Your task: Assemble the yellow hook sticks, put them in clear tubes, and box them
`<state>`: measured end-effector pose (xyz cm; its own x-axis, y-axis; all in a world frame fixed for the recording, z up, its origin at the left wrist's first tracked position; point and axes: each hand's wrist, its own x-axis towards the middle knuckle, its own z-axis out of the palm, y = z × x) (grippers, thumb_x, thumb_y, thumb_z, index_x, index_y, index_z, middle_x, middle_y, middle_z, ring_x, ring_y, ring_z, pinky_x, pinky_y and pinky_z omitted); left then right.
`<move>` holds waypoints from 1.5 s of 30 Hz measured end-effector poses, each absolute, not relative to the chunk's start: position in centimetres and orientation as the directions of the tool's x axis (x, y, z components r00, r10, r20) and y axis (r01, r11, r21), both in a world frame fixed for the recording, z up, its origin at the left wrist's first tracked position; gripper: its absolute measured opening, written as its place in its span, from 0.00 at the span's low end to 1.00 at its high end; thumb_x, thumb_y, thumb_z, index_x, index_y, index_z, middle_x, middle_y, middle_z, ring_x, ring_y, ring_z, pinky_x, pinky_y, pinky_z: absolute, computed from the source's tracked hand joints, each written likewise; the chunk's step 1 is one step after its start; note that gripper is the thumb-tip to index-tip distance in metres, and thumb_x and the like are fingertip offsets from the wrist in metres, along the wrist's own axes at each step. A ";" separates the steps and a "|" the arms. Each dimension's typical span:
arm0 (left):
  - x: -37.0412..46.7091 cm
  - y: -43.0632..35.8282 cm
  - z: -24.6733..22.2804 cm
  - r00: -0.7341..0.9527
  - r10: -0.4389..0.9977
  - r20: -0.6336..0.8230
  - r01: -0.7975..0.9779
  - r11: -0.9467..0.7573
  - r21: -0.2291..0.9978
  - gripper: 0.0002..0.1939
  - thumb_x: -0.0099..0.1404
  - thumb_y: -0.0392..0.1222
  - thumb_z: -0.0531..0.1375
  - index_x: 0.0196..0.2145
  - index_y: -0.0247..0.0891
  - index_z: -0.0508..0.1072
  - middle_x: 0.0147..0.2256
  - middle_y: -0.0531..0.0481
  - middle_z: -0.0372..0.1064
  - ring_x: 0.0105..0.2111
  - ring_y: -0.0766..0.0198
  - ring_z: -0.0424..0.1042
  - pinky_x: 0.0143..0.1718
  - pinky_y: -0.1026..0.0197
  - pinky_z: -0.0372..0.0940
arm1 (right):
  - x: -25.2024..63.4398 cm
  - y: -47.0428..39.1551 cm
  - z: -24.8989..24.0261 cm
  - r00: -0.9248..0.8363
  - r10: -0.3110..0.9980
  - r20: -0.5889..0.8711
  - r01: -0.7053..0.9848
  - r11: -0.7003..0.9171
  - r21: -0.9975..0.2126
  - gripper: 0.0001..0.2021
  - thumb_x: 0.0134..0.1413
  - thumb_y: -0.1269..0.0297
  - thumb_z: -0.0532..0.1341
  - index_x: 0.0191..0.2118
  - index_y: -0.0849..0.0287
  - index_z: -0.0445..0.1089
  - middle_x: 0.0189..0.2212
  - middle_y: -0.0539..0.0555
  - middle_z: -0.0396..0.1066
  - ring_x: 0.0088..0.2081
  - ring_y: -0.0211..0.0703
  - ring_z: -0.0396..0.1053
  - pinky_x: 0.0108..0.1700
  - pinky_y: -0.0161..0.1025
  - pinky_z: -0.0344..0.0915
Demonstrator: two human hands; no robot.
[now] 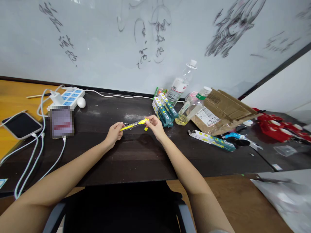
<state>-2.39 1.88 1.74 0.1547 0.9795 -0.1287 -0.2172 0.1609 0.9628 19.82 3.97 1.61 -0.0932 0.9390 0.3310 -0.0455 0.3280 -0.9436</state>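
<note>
A yellow pen (132,125) with a partly clear barrel is held slantwise above the dark desk, its right end a little higher. My left hand (114,134) is closed round the lower left end, the fingers curled. At the upper right end, the fingertips of my right hand (156,127) pinch the pen. A small round yellow piece (146,128) hangs just below that end; how it is attached is too small to make out. Just beyond my right hand stand patterned teal-and-white boxes (163,111).
Behind the boxes are a large water bottle (178,85) and a smaller bottle (194,106), beside a cardboard parcel (218,111). Another slim box (211,140) lies to the right. At left are a power strip (70,97), a blurred phone-like device (62,123), a dark-screened phone (21,124) and white cables.
</note>
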 end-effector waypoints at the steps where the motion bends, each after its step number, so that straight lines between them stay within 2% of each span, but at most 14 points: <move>1: -2.4 1.9 1.7 0.165 0.976 -0.141 -0.228 0.177 0.958 0.13 0.61 0.50 0.57 0.28 0.39 0.60 0.12 0.65 0.43 0.10 0.78 0.41 0.12 0.74 0.37 | 19.8 3.9 1.6 -0.095 0.942 0.323 -0.051 0.319 -0.946 0.18 0.45 0.52 0.67 0.37 0.57 0.67 0.26 0.47 0.67 0.26 0.34 0.64 0.28 0.35 0.66; 7: -2.6 2.0 1.7 0.215 0.950 -0.228 -0.260 0.280 0.924 0.12 0.62 0.48 0.58 0.28 0.39 0.60 0.13 0.65 0.43 0.10 0.78 0.41 0.11 0.74 0.36 | 19.7 3.9 1.6 -0.094 0.951 0.296 -0.115 0.285 -0.952 0.17 0.44 0.53 0.67 0.36 0.57 0.67 0.26 0.48 0.67 0.28 0.34 0.65 0.28 0.33 0.66; 13: -2.7 2.2 1.9 0.324 0.866 -0.382 -0.284 0.474 0.833 0.13 0.64 0.46 0.55 0.26 0.39 0.57 0.13 0.64 0.41 0.10 0.78 0.39 0.11 0.73 0.34 | 19.7 3.9 1.8 -0.098 0.951 0.292 -0.117 0.281 -0.953 0.17 0.43 0.53 0.68 0.36 0.57 0.68 0.27 0.48 0.67 0.26 0.33 0.64 0.28 0.33 0.66; 18: -2.4 1.8 1.8 0.266 0.911 -0.316 -0.296 0.389 0.872 0.13 0.64 0.46 0.56 0.27 0.39 0.57 0.13 0.64 0.42 0.10 0.78 0.40 0.10 0.74 0.35 | 19.5 3.7 2.0 -0.067 0.951 0.302 -0.114 0.294 -0.949 0.17 0.43 0.54 0.68 0.36 0.57 0.68 0.27 0.49 0.69 0.29 0.35 0.67 0.29 0.33 0.68; 24: -2.0 1.4 1.8 0.226 0.934 -0.278 -0.287 0.337 0.897 0.13 0.63 0.47 0.57 0.28 0.39 0.58 0.13 0.65 0.43 0.10 0.78 0.40 0.11 0.74 0.36 | 19.3 3.6 1.7 -0.074 0.965 0.253 -0.207 0.233 -0.950 0.18 0.43 0.55 0.68 0.38 0.57 0.68 0.32 0.50 0.73 0.32 0.37 0.72 0.30 0.34 0.73; 31: -2.3 1.2 2.4 0.424 0.871 -0.248 -0.207 0.360 0.909 0.12 0.62 0.49 0.59 0.34 0.38 0.63 0.14 0.63 0.46 0.11 0.77 0.43 0.11 0.74 0.38 | 19.7 4.2 1.1 -0.076 0.978 0.194 -0.266 0.167 -0.949 0.18 0.42 0.56 0.69 0.39 0.57 0.68 0.31 0.49 0.74 0.31 0.36 0.75 0.34 0.34 0.74; 34: -2.2 1.2 2.5 0.380 0.886 -0.265 -0.205 0.360 0.910 0.11 0.63 0.48 0.58 0.35 0.38 0.64 0.14 0.64 0.45 0.10 0.77 0.40 0.11 0.73 0.34 | 19.6 4.3 0.9 -0.078 0.981 0.176 -0.287 0.147 -0.947 0.19 0.41 0.56 0.70 0.38 0.57 0.68 0.30 0.49 0.75 0.31 0.36 0.75 0.34 0.33 0.74; 39: -2.0 1.2 2.6 0.271 0.914 -0.303 -0.227 0.366 0.902 0.09 0.64 0.46 0.54 0.35 0.37 0.65 0.12 0.64 0.42 0.09 0.76 0.39 0.10 0.73 0.35 | 19.3 4.0 1.4 -0.089 0.977 0.195 -0.285 0.162 -0.945 0.18 0.42 0.56 0.70 0.38 0.57 0.67 0.29 0.49 0.75 0.29 0.35 0.74 0.33 0.31 0.73; 45: -2.3 1.6 2.2 0.272 0.934 -0.230 -0.189 0.286 0.939 0.11 0.61 0.49 0.59 0.33 0.38 0.64 0.12 0.65 0.43 0.09 0.77 0.40 0.09 0.73 0.35 | 19.3 3.5 2.0 -0.119 0.973 0.199 -0.259 0.163 -0.952 0.22 0.42 0.58 0.69 0.44 0.55 0.66 0.32 0.49 0.74 0.34 0.38 0.74 0.35 0.34 0.73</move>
<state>-2.27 1.64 2.23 0.2719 0.9345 -0.2299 -0.1892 0.2861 0.9393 19.28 3.54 1.98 -0.1190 0.9727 0.1991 -0.2594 0.1631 -0.9519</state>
